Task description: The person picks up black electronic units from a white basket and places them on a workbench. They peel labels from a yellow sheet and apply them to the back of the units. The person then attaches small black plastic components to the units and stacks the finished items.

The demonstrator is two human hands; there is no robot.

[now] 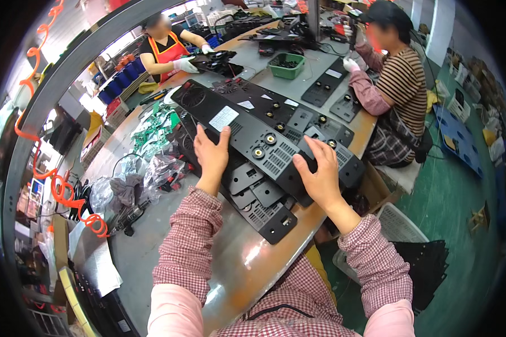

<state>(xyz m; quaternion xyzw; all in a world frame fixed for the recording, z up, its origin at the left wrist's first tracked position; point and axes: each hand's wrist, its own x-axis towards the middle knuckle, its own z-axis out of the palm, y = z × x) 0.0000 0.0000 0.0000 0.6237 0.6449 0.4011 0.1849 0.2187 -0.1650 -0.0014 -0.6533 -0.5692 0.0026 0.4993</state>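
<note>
A long black panel [247,132] lies slantwise on top of a stack of similar black panels [264,210]. It bears a round fan grille, a white label, slotted vents and brass-coloured round fittings. My left hand [212,157] rests at its left long edge, thumb and fingers spread. Over by the panel's near right end is my right hand [320,177], its fingers stretched out and apart, the thumb close to the panel's edge. Neither hand visibly closes round anything. More panels with brass fittings [322,119] overlap beyond my right hand.
Green circuit boards [154,126] and clear plastic bags [163,171] lie to the left, near a coiled orange hose [59,185]. A green basket [287,65] stands farther back. Two co-workers sit across the metal table [168,247]. A white crate [402,222] stands at lower right.
</note>
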